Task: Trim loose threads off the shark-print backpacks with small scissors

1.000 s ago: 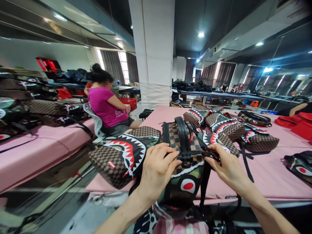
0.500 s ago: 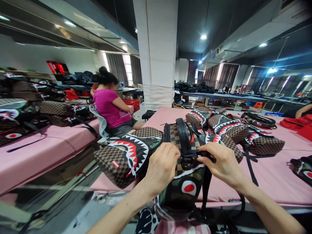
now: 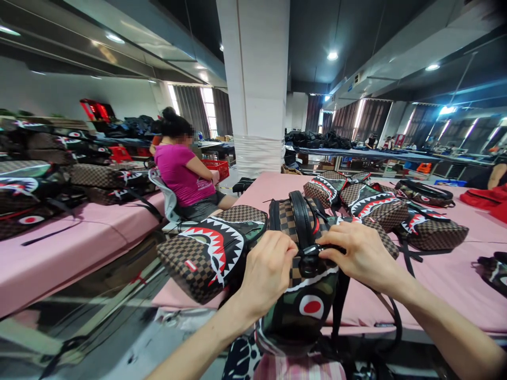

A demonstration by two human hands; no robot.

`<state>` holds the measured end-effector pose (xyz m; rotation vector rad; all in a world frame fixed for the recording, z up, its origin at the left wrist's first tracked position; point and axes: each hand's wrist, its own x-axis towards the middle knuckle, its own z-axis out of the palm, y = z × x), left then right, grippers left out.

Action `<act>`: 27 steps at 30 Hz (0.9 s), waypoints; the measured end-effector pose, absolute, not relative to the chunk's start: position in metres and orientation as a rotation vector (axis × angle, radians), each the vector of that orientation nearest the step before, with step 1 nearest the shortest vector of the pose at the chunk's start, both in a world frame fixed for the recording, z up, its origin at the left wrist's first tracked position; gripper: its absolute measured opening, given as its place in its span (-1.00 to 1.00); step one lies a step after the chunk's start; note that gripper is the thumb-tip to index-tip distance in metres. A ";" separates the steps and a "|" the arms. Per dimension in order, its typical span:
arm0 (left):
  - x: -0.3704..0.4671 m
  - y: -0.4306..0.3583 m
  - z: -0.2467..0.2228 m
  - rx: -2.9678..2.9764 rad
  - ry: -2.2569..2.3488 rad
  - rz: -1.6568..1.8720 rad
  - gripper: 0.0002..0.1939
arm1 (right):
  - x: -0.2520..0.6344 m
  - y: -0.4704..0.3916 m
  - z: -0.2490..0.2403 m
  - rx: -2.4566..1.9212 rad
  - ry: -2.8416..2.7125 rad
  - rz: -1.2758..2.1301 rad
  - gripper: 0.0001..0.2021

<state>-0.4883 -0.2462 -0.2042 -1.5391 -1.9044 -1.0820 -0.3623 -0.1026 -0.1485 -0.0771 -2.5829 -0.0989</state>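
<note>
A backpack [image 3: 289,306] with brown checks, camouflage and a red-and-white eye stands before me at the table edge. Its black carry handle [image 3: 300,216] arches up at the top. At the base of the handle, a black strap [image 3: 311,249] runs between my two hands. My left hand [image 3: 268,269], fingers curled into a pinch, grips the strap's left side. From the right, my right hand [image 3: 358,256] pinches its other side between thumb and fingers. The fingertips partly cover the strap. Another checked backpack [image 3: 198,258] with a shark mouth lies just left.
Several similar backpacks [image 3: 374,203] lie on the pink table [image 3: 439,285], beyond and right. Red cloth [image 3: 485,200] is at the far right. A person in a magenta top [image 3: 180,171] sits between this table and another pink table [image 3: 99,232]. A white pillar [image 3: 257,89] rises behind.
The view has shifted slightly. My right hand has turned a little and its fingers have closed in on the strap. My left hand keeps its pinch.
</note>
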 end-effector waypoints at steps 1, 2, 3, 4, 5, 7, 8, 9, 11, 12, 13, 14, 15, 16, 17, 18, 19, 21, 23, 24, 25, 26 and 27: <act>-0.487 -0.245 -0.204 -1.540 -1.909 -1.084 -0.81 | -0.362 -0.103 -0.148 -0.084 -2.590 -0.087 -0.91; -0.487 -0.245 -0.204 -1.538 -1.916 -1.092 -0.81 | -0.363 -0.102 -0.147 -0.088 -2.595 -0.071 -0.91; -0.488 -0.246 -0.203 -1.530 -1.926 -1.117 -0.81 | -0.363 -0.101 -0.147 -0.088 -2.595 -0.049 -0.90; -0.490 -0.248 -0.201 -1.525 -1.945 -1.160 -0.80 | -0.362 -0.100 -0.148 -0.088 -2.592 -0.019 -0.90; -0.493 -0.252 -0.198 -1.539 -1.972 -1.207 -0.78 | -0.362 -0.098 -0.149 -0.089 -2.587 0.017 -0.90; -0.505 -0.264 -0.188 -1.611 -2.032 -1.282 -0.71 | -0.360 -0.093 -0.151 -0.087 -2.579 0.099 -0.91; -0.513 -0.271 -0.182 -1.631 -2.059 -1.307 -0.67 | -0.359 -0.091 -0.152 -0.087 -2.579 0.135 -0.91; -0.521 -0.277 -0.176 -1.614 -2.080 -1.326 -0.63 | -0.358 -0.089 -0.153 -0.088 -2.581 0.161 -0.91; -0.534 -0.287 -0.165 -1.456 -2.095 -1.396 -0.59 | -0.356 -0.086 -0.154 -0.087 -2.584 0.192 -0.90; -0.539 -0.289 -0.161 -1.354 -2.102 -1.458 -0.58 | -0.356 -0.085 -0.155 -0.085 -2.585 0.198 -0.89; -0.541 -0.288 -0.158 -1.284 -2.117 -1.526 -0.58 | -0.356 -0.085 -0.155 -0.080 -2.583 0.197 -0.89; -0.542 -0.285 -0.156 -1.258 -2.141 -1.592 -0.59 | -0.357 -0.085 -0.155 -0.073 -2.580 0.190 -0.89; -0.542 -0.281 -0.156 -1.269 -2.170 -1.649 -0.61 | -0.358 -0.085 -0.155 -0.064 -2.575 0.181 -0.90; -0.540 -0.276 -0.158 -1.297 -2.204 -1.689 -0.64 | -0.358 -0.085 -0.155 -0.053 -2.573 0.174 -0.90; -0.538 -0.271 -0.160 -1.323 -2.239 -1.698 -0.67 | -0.359 -0.085 -0.156 -0.043 -2.571 0.171 -0.91; -0.535 -0.267 -0.165 -1.346 -2.268 -1.681 -0.69 | -0.359 -0.085 -0.157 -0.037 -2.567 0.174 -0.92; -0.531 -0.264 -0.170 -1.362 -2.289 -1.649 -0.71 | -0.358 -0.085 -0.158 -0.032 -2.560 0.185 -0.92; -0.524 -0.262 -0.183 -1.384 -2.310 -1.597 -0.71 | -0.357 -0.083 -0.160 -0.024 -2.545 0.215 -0.93; -0.517 -0.265 -0.194 -1.393 -2.289 -1.614 -0.71 | -0.356 -0.083 -0.162 -0.020 -2.531 0.224 -0.93; -0.514 -0.267 -0.199 -1.386 -2.273 -1.639 -0.73 | -0.355 -0.083 -0.163 -0.021 -2.529 0.220 -0.94; -0.512 -0.270 -0.202 -1.376 -2.260 -1.663 -0.75 | -0.355 -0.083 -0.163 -0.023 -2.528 0.212 -0.94; -0.510 -0.272 -0.204 -1.377 -2.249 -1.682 -0.77 | -0.355 -0.083 -0.163 -0.027 -2.526 0.204 -0.94; -0.509 -0.274 -0.205 -1.392 -2.244 -1.695 -0.78 | -0.355 -0.083 -0.163 -0.032 -2.522 0.196 -0.94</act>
